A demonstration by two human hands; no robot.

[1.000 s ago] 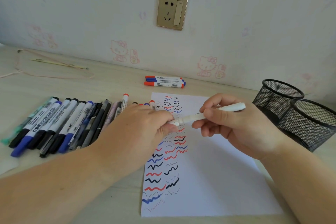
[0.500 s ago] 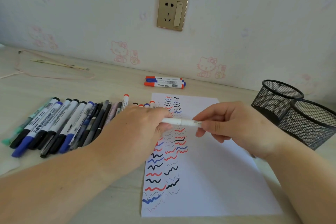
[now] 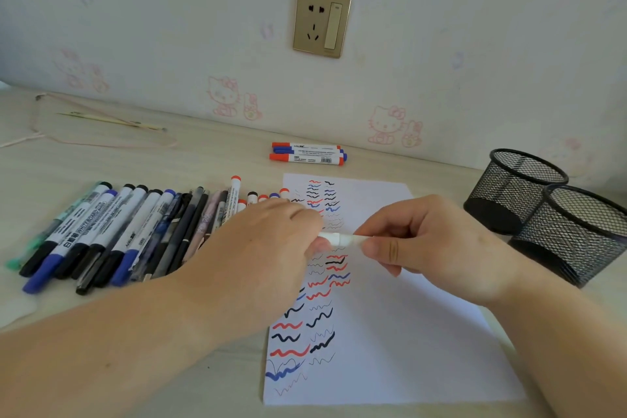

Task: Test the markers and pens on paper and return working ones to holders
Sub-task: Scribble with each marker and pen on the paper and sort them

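Above the white paper [image 3: 400, 343], both my hands hold one white pen [image 3: 341, 239] level. My left hand [image 3: 268, 248] pinches its left end. My right hand [image 3: 431, 248] grips the barrel, which is mostly hidden in the fingers. The paper carries columns of red, blue and black test squiggles [image 3: 319, 285]. A long row of markers and pens [image 3: 129, 231] lies on the desk to the left. Two black mesh holders [image 3: 515, 190] [image 3: 576, 234] stand at the right; no pens show in them.
Three red- and blue-capped markers [image 3: 307, 153] lie apart near the wall, behind the paper. A thin cord and a stick [image 3: 108, 120] rest at the back left. A wall socket [image 3: 321, 23] sits above the desk.
The pen has swung from tilted to level, and my right hand has slid along it so that less of the barrel shows. My left hand stays on the left end.
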